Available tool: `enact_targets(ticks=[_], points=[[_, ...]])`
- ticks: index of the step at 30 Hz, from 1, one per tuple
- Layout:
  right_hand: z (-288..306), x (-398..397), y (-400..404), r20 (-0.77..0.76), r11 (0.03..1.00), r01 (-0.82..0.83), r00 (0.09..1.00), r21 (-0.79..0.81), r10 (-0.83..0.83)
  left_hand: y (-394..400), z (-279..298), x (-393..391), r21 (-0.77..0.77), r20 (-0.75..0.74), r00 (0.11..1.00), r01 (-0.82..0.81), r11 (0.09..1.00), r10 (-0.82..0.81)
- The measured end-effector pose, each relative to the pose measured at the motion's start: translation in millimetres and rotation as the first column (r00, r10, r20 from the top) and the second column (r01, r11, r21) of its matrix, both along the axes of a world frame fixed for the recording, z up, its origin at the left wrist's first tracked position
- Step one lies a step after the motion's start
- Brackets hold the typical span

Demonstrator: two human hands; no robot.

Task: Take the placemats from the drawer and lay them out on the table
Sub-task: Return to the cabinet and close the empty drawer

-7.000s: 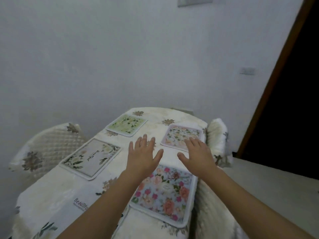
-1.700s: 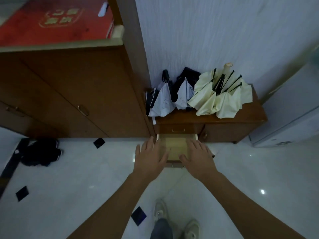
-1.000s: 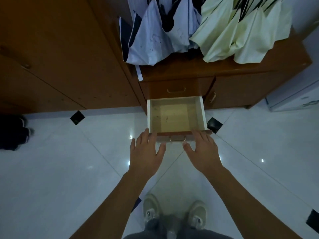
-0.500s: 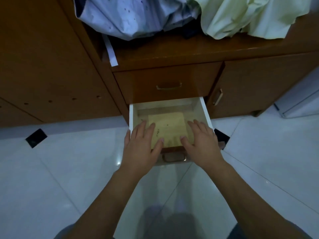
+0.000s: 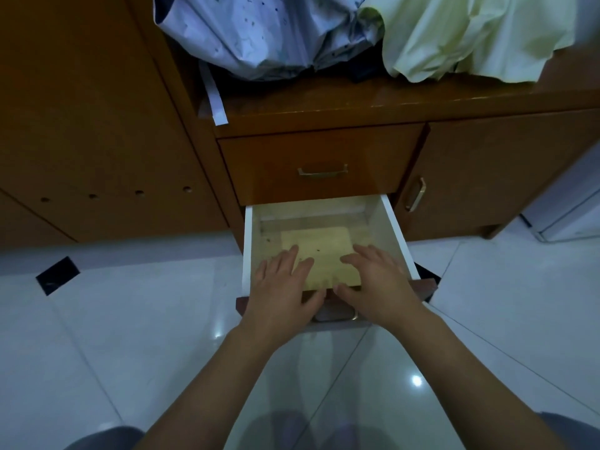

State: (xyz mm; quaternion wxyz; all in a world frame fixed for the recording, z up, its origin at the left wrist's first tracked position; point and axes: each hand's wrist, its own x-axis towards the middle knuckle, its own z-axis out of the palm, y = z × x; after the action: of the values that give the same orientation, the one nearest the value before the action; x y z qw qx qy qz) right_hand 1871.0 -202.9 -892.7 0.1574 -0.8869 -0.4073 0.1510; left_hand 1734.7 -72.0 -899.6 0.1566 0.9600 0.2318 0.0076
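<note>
Your left hand (image 5: 284,287) lies flat, fingers straight and spread, over the near left part of the open drawer (image 5: 247,241); it grips nothing. Your right hand (image 5: 378,280) is likewise extended and unclenched, over the near right part, with the thumb near the drawer's front edge. No grip is formed on either side. Whether the fingertips actually touch the sheet below cannot be told from this view.

Between and beneath both hands lies one pale yellow-green rectangular sheet, judged to be a placemat (image 5: 319,251), flat on the drawer floor toward the near side. Whether it is a single mat or a stack cannot be determined. The table is not in view.

Above the open drawer is a shut drawer with a metal handle (image 5: 323,172); a cabinet door (image 5: 506,170) stands to the right. Folded umbrellas, one pale blue (image 5: 259,30) and one cream (image 5: 470,34), rest on the cabinet top. The floor is pale tile (image 5: 130,336).

Step in hand, as judged: retrieval from the drawer, at the reach stage. Next, you must get fingers under a mat edge, probably the near one, and lift it level. A flat mat on a smooth floor may resist pinching; sliding it against the front wall could raise an edge.
</note>
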Motion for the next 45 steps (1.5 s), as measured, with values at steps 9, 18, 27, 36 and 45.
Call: enact_targets(ticks=[9, 18, 27, 36, 45], points=[[-18.2, 11.2, -2.3, 0.060, 0.998, 0.015, 0.998, -0.060, -0.012, 4.8, -13.7, 10.2, 0.065, -0.061, 0.995, 0.077, 0.995, -0.073], [-38.0, 21.0, 1.9, 0.103, 0.996, 0.088, 0.991, 0.008, -0.089, 9.5, -24.1, 18.5, 0.091, -0.085, 0.992, 0.096, 0.991, -0.088], [-28.1, -32.3, 2.8, -0.022, 0.982, -0.022, 0.999, 0.186, 0.027, 19.8, -26.7, 7.8, 0.023, -0.073, 0.994, -0.077, 0.997, 0.078], [-67.8, -58.7, 8.7, -0.094, 0.927, -0.192, 0.981, -0.321, 0.170, 20.7, -22.8, -1.2, 0.026, -0.203, 0.970, -0.135, 0.991, 0.137], [-79.1, -62.7, 20.5, -0.059, 0.943, -0.100, 0.995, -0.317, 0.085, 23.9, -32.2, -9.6, 0.047, -0.214, 0.969, -0.112, 0.993, 0.120]])
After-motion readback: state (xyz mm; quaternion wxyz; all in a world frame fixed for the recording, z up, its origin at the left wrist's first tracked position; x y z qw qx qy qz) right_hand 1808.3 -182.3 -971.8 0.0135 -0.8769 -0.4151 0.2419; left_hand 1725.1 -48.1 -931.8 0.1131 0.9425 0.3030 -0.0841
